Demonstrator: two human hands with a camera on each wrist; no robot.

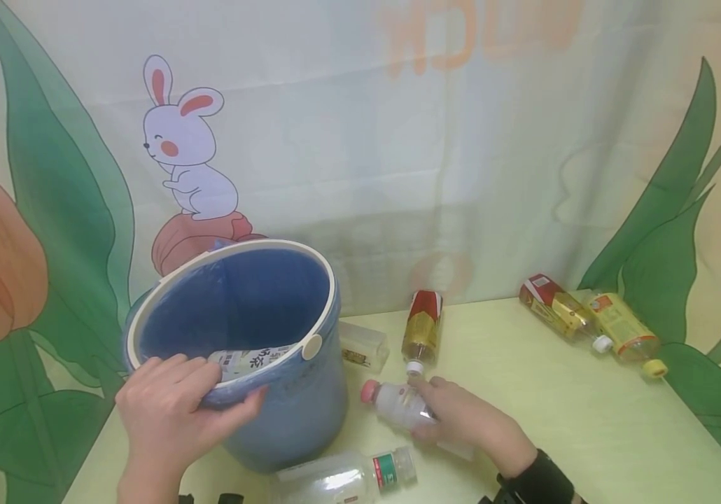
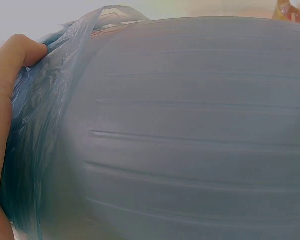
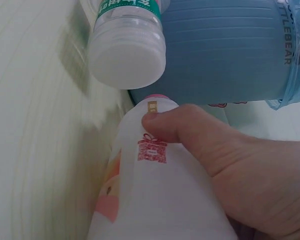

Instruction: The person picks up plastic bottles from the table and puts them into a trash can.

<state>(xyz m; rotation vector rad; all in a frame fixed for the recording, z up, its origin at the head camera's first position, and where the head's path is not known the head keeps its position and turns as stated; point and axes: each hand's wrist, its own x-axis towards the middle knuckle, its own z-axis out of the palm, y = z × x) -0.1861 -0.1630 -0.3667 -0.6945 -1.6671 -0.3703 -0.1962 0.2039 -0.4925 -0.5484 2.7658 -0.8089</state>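
A blue bucket (image 1: 297, 413) with a cream rim stands at the left of the table, lined with a thin blue plastic bag (image 2: 45, 110). My left hand (image 1: 165, 409) grips its near rim through the bag, thumb outside. Inside the bucket, a labelled bottle (image 1: 250, 360) shows partly. To the right of the bucket, my right hand (image 1: 461, 413) holds a whitish bottle (image 1: 395, 404) with a pink cap, which lies low over the table. In the right wrist view the thumb (image 3: 175, 125) presses on that bottle's side. A clear bottle (image 1: 335, 479) with a green label lies in front of the bucket.
A red-and-gold bottle (image 1: 423, 329) with a white cap lies behind my right hand. Beside the bucket is a clear container (image 1: 367, 346). At the far right lie another red-and-gold bottle (image 1: 556, 308) and a yellow-capped bottle (image 1: 625, 329). A printed curtain (image 1: 348, 140) hangs along the back.
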